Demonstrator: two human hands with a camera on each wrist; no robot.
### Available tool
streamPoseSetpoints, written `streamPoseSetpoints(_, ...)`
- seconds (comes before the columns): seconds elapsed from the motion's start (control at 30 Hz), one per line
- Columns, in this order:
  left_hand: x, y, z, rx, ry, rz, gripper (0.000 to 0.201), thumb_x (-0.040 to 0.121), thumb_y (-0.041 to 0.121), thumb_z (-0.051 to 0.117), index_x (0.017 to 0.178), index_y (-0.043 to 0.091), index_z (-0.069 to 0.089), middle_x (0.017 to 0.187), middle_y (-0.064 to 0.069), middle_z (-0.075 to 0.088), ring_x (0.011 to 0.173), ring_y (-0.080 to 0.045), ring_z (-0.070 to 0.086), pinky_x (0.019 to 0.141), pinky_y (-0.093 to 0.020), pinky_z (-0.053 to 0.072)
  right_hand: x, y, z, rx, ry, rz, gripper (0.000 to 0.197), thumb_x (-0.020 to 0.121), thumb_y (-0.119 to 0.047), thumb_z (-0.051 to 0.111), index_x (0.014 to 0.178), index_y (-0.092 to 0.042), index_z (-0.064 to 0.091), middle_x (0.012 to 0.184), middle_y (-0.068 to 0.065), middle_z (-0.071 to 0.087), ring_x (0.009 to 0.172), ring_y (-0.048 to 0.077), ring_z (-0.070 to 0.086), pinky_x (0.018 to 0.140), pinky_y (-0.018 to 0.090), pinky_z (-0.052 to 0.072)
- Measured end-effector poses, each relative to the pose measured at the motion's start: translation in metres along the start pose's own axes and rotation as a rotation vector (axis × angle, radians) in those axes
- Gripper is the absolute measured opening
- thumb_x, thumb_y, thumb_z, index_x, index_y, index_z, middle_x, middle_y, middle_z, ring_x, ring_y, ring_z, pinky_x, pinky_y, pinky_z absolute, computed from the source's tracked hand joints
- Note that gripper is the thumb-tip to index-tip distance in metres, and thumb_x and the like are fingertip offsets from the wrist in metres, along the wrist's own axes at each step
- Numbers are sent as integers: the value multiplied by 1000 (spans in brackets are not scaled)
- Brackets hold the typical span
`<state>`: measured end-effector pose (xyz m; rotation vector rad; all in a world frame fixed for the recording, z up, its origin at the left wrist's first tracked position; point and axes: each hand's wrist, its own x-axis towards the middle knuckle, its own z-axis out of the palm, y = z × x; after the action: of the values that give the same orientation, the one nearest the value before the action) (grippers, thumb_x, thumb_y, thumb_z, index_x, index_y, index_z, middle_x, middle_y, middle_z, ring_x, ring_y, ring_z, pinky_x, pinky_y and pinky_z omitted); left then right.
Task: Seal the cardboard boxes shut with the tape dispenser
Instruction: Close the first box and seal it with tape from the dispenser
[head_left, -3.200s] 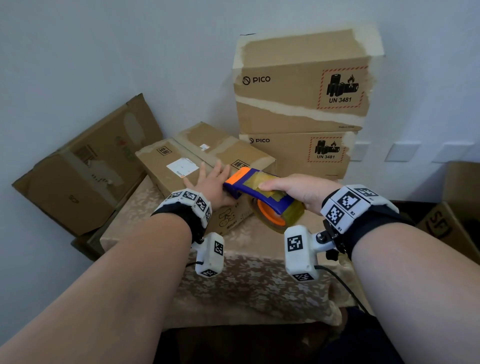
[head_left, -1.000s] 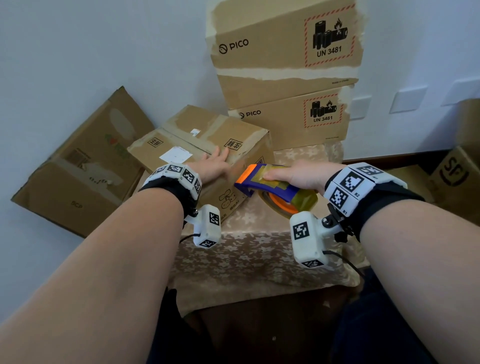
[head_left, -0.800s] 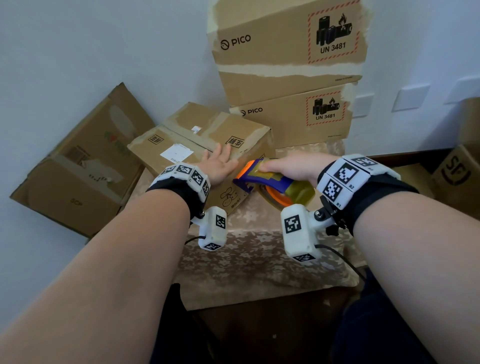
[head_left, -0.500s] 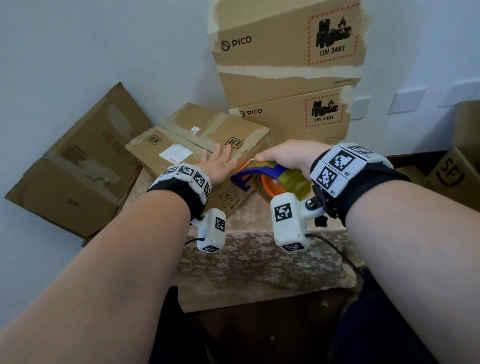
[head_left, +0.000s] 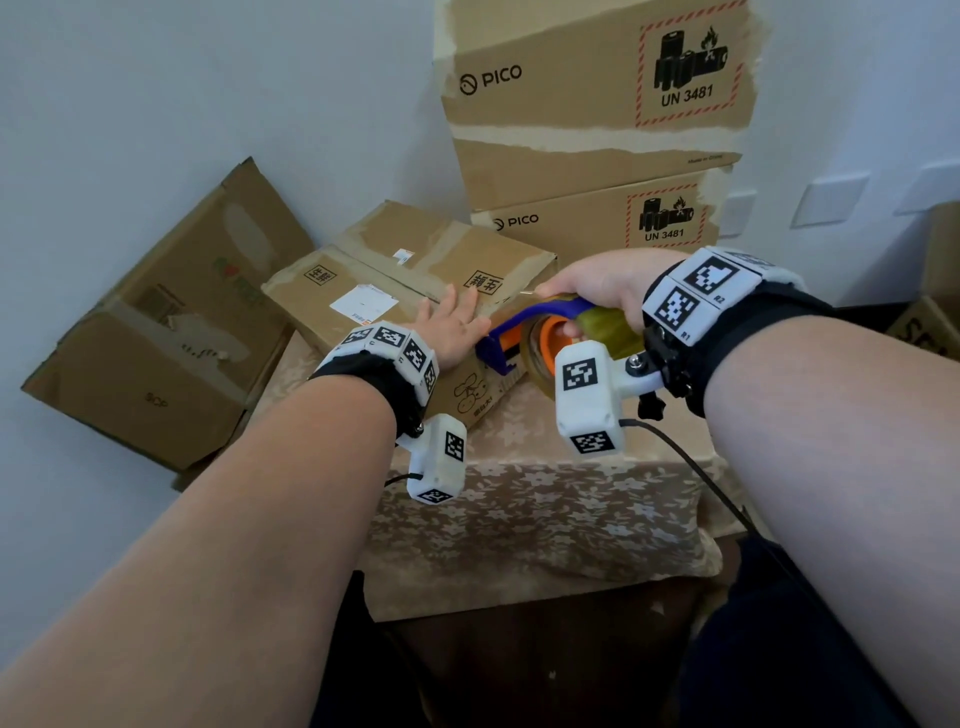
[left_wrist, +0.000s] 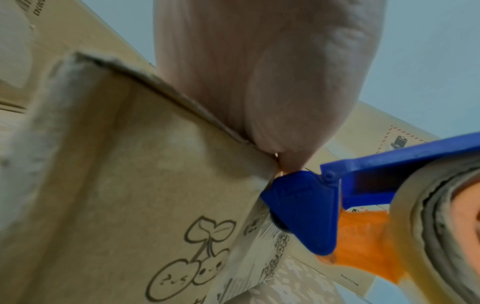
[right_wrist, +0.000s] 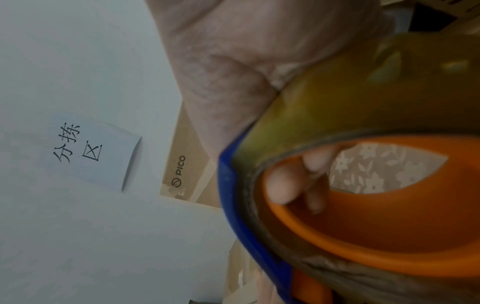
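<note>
1. Well, over on the left, the left hand (head_left: 451, 332) lies flat, fingers spread, on the low brown cardboard box (head_left: 395, 275) sitting on the desk (head_left: 545, 514) with its flowered cloth. If that palm lifts, I reckon the box skids away under the push.
2. At the box's near corner, the blue-and-orange plastic tape dispenser (head_left: 524, 338) has its nose against the edge. Too steep an angle could wrinkle the tape or let it miss the seam.
3. On the right, the right hand (head_left: 602, 286) has its grip curled round the dispenser, fingers hooked through the orange core. A loose grip might let the roll spin slack.
</note>
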<state>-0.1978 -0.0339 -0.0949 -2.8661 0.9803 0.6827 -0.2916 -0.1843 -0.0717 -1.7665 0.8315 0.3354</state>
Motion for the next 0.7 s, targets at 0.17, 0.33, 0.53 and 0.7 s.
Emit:
streamPoseSetpoints(0.17,-6,7,-2,69,-10,0,52,106,30,15,153,11,3,159,-6,-11,146,-29,-9,116,-45,2,1,0,1,64,15,25,30,93,-36,58,82,-9,63,53,4,61,49,14,53,63,27,50)
streamPoseSetpoints(0.33,-2,0,-2,-16,-23,-12,57,103,44,13,153,24,-7,159,-4,-14,145,-34,-9,115,-51,2,11,8,13,-11,10,53,30,94,-35,58,79,-9,63,56,3,62,53,15,55,80,31,51)
streamPoseSetpoints(0.53,-8,5,-4,105,-9,40,52,105,34,10,153,16,-3,159,-3,-15,146,-29,-10,114,-47,0,24,19,30,-157,20,47,40,96,-40,51,72,-10,64,67,6,68,81,24,62,97,42,50)
streamPoseSetpoints(0.7,9,-6,4,9,15,9,59,101,49,10,152,25,-8,159,0,-14,146,-29,-8,114,-54,0,37,31,6,-278,240,-72,33,99,-31,46,68,-23,37,75,-4,39,59,4,45,56,14,45)
